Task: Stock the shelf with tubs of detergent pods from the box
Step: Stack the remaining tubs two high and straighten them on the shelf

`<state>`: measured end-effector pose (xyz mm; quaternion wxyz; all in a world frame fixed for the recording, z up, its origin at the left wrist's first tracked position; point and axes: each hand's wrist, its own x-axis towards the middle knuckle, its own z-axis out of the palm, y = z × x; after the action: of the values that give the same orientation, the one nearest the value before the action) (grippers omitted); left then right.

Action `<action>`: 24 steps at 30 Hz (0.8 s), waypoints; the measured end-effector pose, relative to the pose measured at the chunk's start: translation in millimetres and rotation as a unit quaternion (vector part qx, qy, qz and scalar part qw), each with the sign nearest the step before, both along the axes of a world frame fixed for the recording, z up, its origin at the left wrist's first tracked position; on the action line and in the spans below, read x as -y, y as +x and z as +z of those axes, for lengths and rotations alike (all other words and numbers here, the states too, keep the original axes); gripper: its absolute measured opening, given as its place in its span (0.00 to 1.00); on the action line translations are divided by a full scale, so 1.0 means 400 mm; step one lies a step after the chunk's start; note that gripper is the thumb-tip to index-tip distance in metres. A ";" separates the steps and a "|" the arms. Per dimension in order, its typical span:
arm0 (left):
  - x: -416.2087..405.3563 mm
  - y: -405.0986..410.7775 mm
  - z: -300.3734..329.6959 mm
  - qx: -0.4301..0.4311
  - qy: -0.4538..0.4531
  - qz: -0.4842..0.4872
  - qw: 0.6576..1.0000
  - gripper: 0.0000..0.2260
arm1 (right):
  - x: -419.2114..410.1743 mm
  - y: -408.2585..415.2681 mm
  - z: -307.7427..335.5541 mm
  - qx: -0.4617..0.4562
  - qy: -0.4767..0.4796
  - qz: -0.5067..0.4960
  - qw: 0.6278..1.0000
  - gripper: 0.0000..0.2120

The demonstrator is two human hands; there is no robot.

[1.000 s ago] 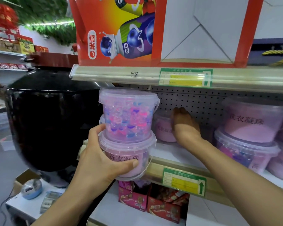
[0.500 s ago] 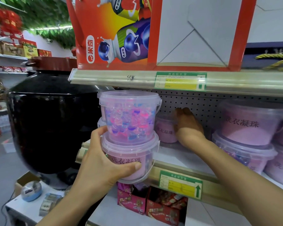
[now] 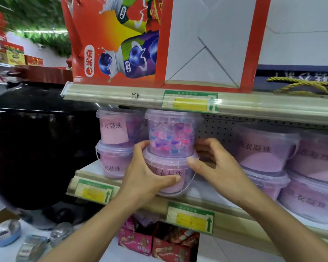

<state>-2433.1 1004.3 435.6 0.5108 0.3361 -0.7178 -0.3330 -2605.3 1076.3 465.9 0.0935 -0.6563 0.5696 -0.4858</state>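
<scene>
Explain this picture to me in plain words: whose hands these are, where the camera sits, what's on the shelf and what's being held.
There is no machine here. The camera is worn on a person's head and looks forward and down, so the two arms reaching in are that person's own.

The left hand and the right hand together hold a stack of two clear tubs. The lower tub has a pink label; the upper tub shows colourful detergent pods. Both hands grip the lower tub, at the front of the shelf.

Left of them stands another stack of two tubs; more tubs sit on the right. Green and yellow price tags run along the shelf edges, and a red drinks carton stands on the shelf above.
</scene>
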 end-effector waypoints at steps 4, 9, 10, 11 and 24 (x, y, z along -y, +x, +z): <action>0.041 -0.027 -0.015 0.015 -0.003 0.006 1.000 0.44 | 0.027 -0.008 -0.013 0.000 0.019 -0.022 1.000 0.40; 0.074 -0.026 -0.027 0.018 0.033 -0.034 0.999 0.46 | 0.062 -0.016 -0.036 0.028 0.023 -0.030 0.999 0.27; 0.078 -0.025 -0.027 0.022 0.035 -0.041 0.998 0.46 | 0.067 -0.016 -0.040 0.031 0.018 -0.032 0.999 0.24; 0.081 -0.023 -0.027 0.027 0.036 -0.045 0.998 0.46 | 0.071 -0.016 -0.042 0.030 0.013 -0.033 0.999 0.23; 0.076 -0.015 -0.016 0.098 -0.001 -0.015 0.995 0.42 | 0.072 0.010 -0.029 -0.003 0.007 -0.052 0.999 0.22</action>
<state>-2439.0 974.0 429.1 0.4331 0.3555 -0.7701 -0.3051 -2601.3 1047.6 454.4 0.0703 -0.6265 0.6068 -0.4841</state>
